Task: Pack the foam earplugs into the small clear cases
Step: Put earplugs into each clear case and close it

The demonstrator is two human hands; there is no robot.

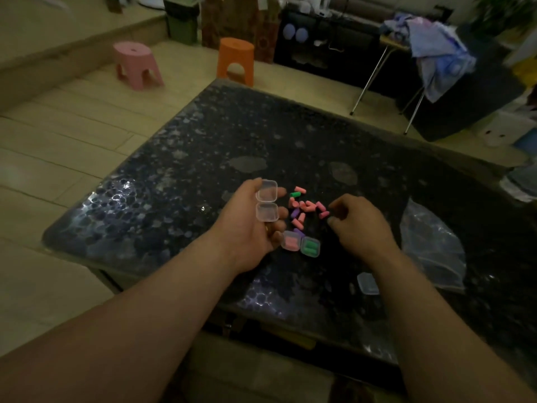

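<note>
Two small clear plastic cases sit closed and touching on the dark speckled glossy table (174, 170): the pink-filled case (290, 242) on the left, the green-filled case (310, 247) on the right. Just beyond them lies the loose pile of foam earplugs (303, 206), mostly pink, some purple, one green. Your left hand (250, 228), palm up left of the pile, holds an open clear hinged case (266, 212), fingers curled beneath it, lid flipped to the far side. Your right hand (357, 225) has curled fingers, their tips at one pink earplug (324, 214) on the pile's right edge; you cannot tell whether they clamp it. Another clear case (368, 283) lies beside your right forearm, a crumpled clear plastic bag (433, 245) further right.
</note>
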